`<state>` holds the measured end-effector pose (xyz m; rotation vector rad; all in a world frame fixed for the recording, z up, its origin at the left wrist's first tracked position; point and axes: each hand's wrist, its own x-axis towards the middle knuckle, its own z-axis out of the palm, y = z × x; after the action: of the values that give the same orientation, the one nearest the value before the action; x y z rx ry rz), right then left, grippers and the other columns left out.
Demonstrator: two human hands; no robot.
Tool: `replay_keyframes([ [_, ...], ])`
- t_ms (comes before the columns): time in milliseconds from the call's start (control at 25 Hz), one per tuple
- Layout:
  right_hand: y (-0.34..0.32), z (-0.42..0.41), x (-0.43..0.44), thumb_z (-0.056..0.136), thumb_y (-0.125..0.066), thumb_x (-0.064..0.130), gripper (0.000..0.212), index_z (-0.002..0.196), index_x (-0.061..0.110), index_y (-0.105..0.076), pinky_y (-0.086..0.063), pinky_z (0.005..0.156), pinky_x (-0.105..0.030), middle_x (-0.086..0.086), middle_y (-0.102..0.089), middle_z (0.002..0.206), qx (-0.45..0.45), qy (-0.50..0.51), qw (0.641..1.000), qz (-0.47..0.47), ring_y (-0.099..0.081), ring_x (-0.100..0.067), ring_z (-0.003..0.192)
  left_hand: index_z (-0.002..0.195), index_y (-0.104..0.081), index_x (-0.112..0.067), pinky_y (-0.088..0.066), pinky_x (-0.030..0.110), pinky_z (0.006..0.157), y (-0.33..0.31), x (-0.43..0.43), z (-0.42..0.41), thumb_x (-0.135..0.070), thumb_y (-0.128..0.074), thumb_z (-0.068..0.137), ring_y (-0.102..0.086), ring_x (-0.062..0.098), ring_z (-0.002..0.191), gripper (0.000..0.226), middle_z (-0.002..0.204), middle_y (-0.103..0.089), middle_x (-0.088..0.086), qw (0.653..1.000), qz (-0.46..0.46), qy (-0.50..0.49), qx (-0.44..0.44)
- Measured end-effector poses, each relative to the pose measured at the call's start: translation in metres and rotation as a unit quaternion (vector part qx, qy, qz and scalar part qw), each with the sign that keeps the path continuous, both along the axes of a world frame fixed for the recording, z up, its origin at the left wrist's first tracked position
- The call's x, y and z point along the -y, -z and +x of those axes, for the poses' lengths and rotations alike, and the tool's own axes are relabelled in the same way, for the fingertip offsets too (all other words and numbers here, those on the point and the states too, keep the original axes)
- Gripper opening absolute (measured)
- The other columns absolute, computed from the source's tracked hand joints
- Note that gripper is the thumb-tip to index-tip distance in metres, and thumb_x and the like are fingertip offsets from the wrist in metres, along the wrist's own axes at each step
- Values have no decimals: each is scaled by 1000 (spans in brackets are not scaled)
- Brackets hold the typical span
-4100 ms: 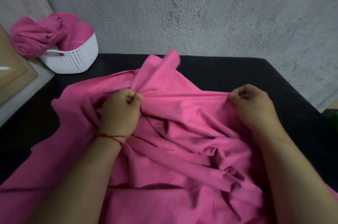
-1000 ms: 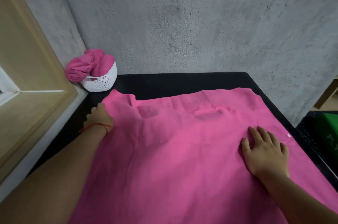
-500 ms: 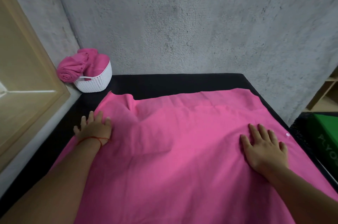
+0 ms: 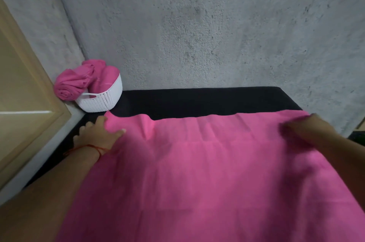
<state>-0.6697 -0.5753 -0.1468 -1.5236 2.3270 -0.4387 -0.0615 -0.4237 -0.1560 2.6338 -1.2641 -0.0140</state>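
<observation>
Pink cloth [image 4: 197, 162]: lying spread flat over the black tabletop [image 4: 197, 101] and covering most of it, with a small ridge showing near its far edge. My left hand [image 4: 96, 136] is resting open at the far left corner, fingers spread, thumb on the fabric. My right hand [image 4: 308, 129] is touching the far right corner; it is blurring, so I cannot tell its grip. White basket [image 4: 102, 100]: sitting beyond the left corner against the grey wall [image 4: 217, 34], holding rolled pink cloths [image 4: 77, 83].
</observation>
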Motion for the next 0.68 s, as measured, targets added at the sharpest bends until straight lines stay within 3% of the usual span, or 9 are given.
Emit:
replay_keyframes([
  [80,4,0,23,84,-76,53,53,96,2,-69,-56,85,-41,-22,-70,97,-24,-4,1000,-1,-70,-39,96,132,-59,-40,-40,48,107,-6,20,21,-101,-52,59,-51,36,129,95,137,-56,12,998,61,13,15],
  [200,7,-6,44,82,-72,20,17,78,4,-74,-64,74,-45,-16,-72,71,-61,-12,997,-34,-74,-35,73,97,-69,-34,-48,39,103,-24,42,25,-88,-64,66,-62,28,111,63,120,-69,3,988,118,93,34],
  [280,22,-17,58,72,-68,14,12,68,6,-76,-66,67,-49,-12,-72,60,-32,-6,999,0,-74,-33,60,100,-71,-31,-49,35,99,-37,49,11,-68,-72,80,-63,28,109,41,118,-70,3,978,138,138,75],
  [320,29,-26,65,70,-66,15,14,66,6,-77,-66,67,-51,-12,-73,60,6,6,1000,1,-74,-34,59,109,-71,-28,-49,33,98,-41,51,1,-61,-73,84,-64,28,111,42,121,-70,5,977,133,147,75],
  [440,49,-63,92,57,-66,39,40,89,18,-77,-64,57,-54,-8,-78,75,130,48,986,-91,-78,-37,75,144,-53,-25,-51,35,97,-36,51,-18,-70,-70,82,-67,30,114,78,132,-68,11,981,122,148,32],
  [480,42,-63,86,63,-61,46,47,102,23,-72,-61,55,-54,-6,-78,84,120,55,979,-156,-78,-37,83,156,-39,-30,-57,36,88,-32,47,-23,-75,-70,79,-72,29,102,94,125,-71,13,981,138,134,-16],
  [560,21,-37,58,89,-50,46,36,120,30,-60,-62,74,-55,-11,-76,105,80,35,955,-282,-73,-41,100,163,-20,-37,-62,35,60,-32,39,-31,-78,-70,77,-71,24,74,108,109,-71,13,974,155,105,-130],
  [600,9,-15,37,101,-47,42,32,129,30,-56,-58,89,-56,-15,-71,120,51,-4,952,-303,-68,-42,110,164,-19,-37,-62,34,56,-34,36,-32,-78,-69,78,-69,23,76,107,121,-66,11,970,150,108,-157],
  [680,14,10,9,108,-41,44,45,153,38,-42,-40,110,-64,-9,-52,154,-47,-131,972,-187,-53,-39,136,163,-25,-33,-62,35,61,-31,35,-30,-83,-66,75,-66,24,88,109,151,-49,7,972,136,115,-156],
])
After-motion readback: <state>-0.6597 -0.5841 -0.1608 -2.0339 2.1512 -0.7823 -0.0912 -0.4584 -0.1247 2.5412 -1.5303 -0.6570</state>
